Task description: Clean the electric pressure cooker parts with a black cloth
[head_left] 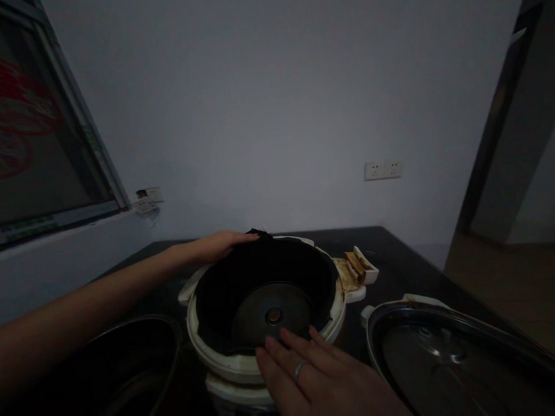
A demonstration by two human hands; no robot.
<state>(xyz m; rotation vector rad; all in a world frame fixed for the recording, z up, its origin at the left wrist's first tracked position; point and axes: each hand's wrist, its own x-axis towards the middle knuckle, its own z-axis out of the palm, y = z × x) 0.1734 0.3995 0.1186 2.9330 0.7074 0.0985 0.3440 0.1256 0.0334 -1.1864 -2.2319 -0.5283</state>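
Note:
A white electric cooker body (231,357) stands open on the dark table, its dark cavity showing a round heating plate (271,313). My left hand (220,245) reaches over the far rim and lies flat on a dark cloth (260,236) pressed against that rim. My right hand (313,376), a ring on one finger, rests with fingers stretched out on the near rim. A stained white hinge piece (356,267) sticks out at the cooker's right.
A dark inner pot (127,370) sits to the left of the cooker. The cooker's lid (454,354) lies upside down at the right, near the table edge. Wall sockets (383,169) and a window (30,143) are behind. A doorway opens at the right.

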